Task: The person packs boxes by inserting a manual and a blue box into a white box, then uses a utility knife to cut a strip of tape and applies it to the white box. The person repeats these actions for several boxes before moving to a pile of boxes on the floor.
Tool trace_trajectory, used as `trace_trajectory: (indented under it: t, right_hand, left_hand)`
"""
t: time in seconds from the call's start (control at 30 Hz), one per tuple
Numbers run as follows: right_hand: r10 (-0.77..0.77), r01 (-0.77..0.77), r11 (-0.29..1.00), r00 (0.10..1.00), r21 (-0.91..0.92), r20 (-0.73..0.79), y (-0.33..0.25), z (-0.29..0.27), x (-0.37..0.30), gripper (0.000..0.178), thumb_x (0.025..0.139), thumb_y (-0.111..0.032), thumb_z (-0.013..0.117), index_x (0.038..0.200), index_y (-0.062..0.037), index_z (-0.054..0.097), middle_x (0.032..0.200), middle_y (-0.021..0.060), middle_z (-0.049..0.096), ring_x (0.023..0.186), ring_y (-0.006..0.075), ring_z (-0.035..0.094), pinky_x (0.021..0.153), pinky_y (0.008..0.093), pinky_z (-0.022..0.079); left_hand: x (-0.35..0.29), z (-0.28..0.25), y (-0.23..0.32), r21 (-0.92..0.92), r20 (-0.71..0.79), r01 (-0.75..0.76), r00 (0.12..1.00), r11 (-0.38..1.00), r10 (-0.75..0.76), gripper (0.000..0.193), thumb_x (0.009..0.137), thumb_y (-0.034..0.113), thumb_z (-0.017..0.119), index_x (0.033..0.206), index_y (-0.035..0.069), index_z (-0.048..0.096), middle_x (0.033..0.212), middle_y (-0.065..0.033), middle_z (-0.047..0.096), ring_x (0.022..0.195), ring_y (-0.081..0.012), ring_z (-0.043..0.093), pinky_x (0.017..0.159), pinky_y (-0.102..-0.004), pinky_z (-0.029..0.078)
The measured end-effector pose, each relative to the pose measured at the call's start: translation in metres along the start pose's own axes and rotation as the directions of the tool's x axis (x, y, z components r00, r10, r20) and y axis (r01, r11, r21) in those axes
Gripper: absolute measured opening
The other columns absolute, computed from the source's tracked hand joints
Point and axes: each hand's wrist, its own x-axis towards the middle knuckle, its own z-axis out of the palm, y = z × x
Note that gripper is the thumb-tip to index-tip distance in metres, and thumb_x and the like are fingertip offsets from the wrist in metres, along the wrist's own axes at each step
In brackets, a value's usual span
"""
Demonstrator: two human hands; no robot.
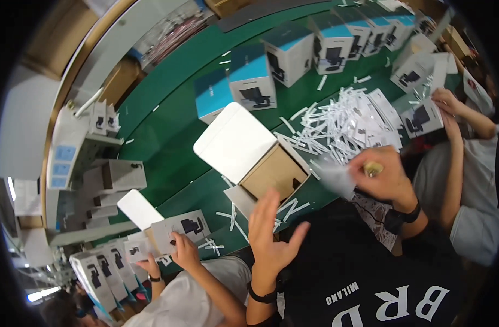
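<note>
In front of me an open cardboard box (271, 170) with a brown inside stands tilted toward me, its white lid flap (233, 143) folded back. A small dark shape lies in its corner. My left hand (272, 234) is raised at the box's near side, fingers spread, with nothing in it. To the right of the box, my right hand (384, 175) is closed on a blurred, translucent whitish sheet (338, 179), perhaps thin plastic. A small pale-yellow round object (373, 168) shows at its fingers; what it is I cannot make out.
A heap of white paper strips (342, 122) lies on the green table (173, 136) beyond my right hand. Several blue-and-white printed boxes (252, 82) line the far side. Co-workers handle boxes: one at left (181, 228), one at right (424, 119).
</note>
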Motion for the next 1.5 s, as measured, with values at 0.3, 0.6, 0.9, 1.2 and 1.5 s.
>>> trace_trajectory:
  t: [0.3,0.6,0.9,1.2,1.5]
  right_hand:
    - [-0.484,0.506,0.824,0.862,0.253,-0.149,-0.086,0.092,0.027,0.024,0.077,-0.004,0.077,0.100,-0.0043,0.071,0.080,0.0075,0.072,0.061,0.0191,0.069,0.054,0.0284,0.055]
    - [-0.497,0.529,0.789,0.849,0.313,-0.181,-0.083,0.098,0.025,0.018,0.080,-0.005,0.075,0.098,-0.0024,0.072,0.079,0.0083,0.073,0.061,0.0196,0.070,0.054,0.0278,0.055]
    - [-0.047,0.099,0.920,0.989,0.378,-0.143,-0.019,0.068,0.027,0.010,0.087,-0.004,0.072,0.096,0.0014,0.070,0.082,0.0049,0.074,0.065,0.0090,0.067,0.059,0.0235,0.053]
    - [0.357,-0.350,0.751,0.928,0.560,0.101,0.079,0.104,0.040,0.031,0.087,-0.011,0.074,0.113,-0.0004,0.063,0.089,0.0101,0.072,0.077,0.0152,0.070,0.068,0.0256,0.053]
    - [0.220,-0.237,0.971,0.938,0.034,0.269,0.063,0.125,0.026,0.035,0.093,-0.026,0.068,0.114,-0.0008,0.057,0.097,0.0175,0.069,0.087,0.0295,0.069,0.073,0.0392,0.054]
  left_hand:
    - [0.009,0.002,-0.014,-0.207,-0.558,-0.025,0.824,0.978,-0.097,0.114,0.079,0.024,0.079,0.159,0.003,0.000,0.144,-0.0270,0.043,0.122,-0.0350,0.055,0.102,-0.0437,0.043]
    - [0.035,0.010,-0.042,-0.264,-0.462,-0.420,0.845,0.868,0.268,0.088,0.085,0.032,0.069,0.152,0.006,0.018,0.141,-0.0298,0.042,0.120,-0.0393,0.054,0.100,-0.0487,0.045]
    - [0.028,-0.016,-0.094,-0.157,-0.209,-0.251,0.954,0.955,0.217,0.081,0.068,0.013,0.065,0.143,0.003,0.037,0.137,-0.0297,0.046,0.127,-0.0399,0.051,0.104,-0.0510,0.043]
    - [-0.026,0.021,-0.093,-0.297,-0.519,0.067,0.826,0.953,-0.220,0.068,0.078,0.014,0.066,0.141,-0.001,0.045,0.154,-0.0240,0.034,0.137,-0.0416,0.044,0.116,-0.0545,0.028]
    - [-0.003,0.053,-0.055,0.558,0.191,-0.023,0.976,0.830,-0.101,0.088,0.080,0.027,0.078,0.152,0.001,0.036,0.157,-0.0354,0.024,0.144,-0.0538,0.027,0.116,-0.0605,0.025]
